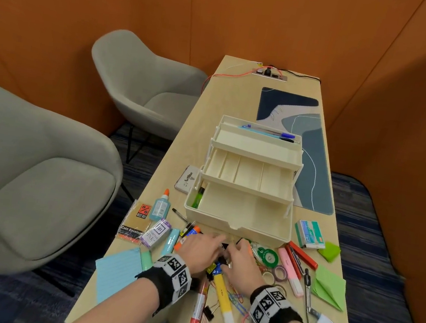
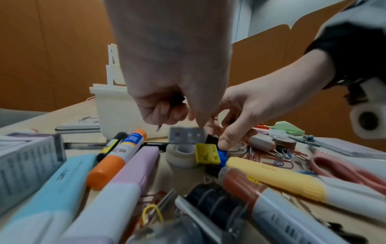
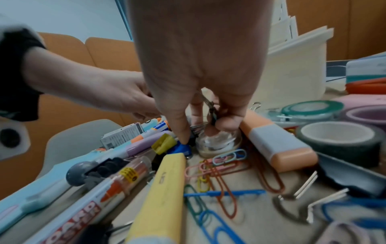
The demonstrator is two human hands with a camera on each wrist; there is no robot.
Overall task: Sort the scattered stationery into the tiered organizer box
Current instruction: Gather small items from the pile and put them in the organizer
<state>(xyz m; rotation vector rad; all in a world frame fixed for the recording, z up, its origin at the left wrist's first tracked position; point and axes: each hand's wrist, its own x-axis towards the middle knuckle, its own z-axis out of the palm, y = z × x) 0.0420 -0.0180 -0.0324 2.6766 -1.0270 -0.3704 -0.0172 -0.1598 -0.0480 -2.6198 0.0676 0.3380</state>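
The cream tiered organizer box [image 1: 251,232] stands open on the table, with pens in its top tier and a green highlighter in the bottom. Just in front of it, both hands work in the pile of stationery. My right hand [image 1: 242,260] pinches binder clips: the thumb [image 3: 181,135] presses a blue clip [image 3: 181,149] beside a yellow one [image 3: 165,143], and the fingers curl round metal clip handles. My left hand [image 2: 167,105] is curled round a small black binder clip with a wire tip sticking out. A yellow highlighter [image 1: 223,298] lies under the wrists.
Markers, a glue bottle [image 1: 161,204], boxed ink [image 1: 157,232] and blue cards [image 1: 117,270] lie to the left. Tape rolls [image 1: 268,256], a staples box [image 1: 309,233], a compass [image 1: 307,290] and green paper [image 1: 328,287] lie to the right. Loose paper clips [image 3: 219,165] are scattered near me. Grey chairs [image 1: 41,179] stand left of the table.
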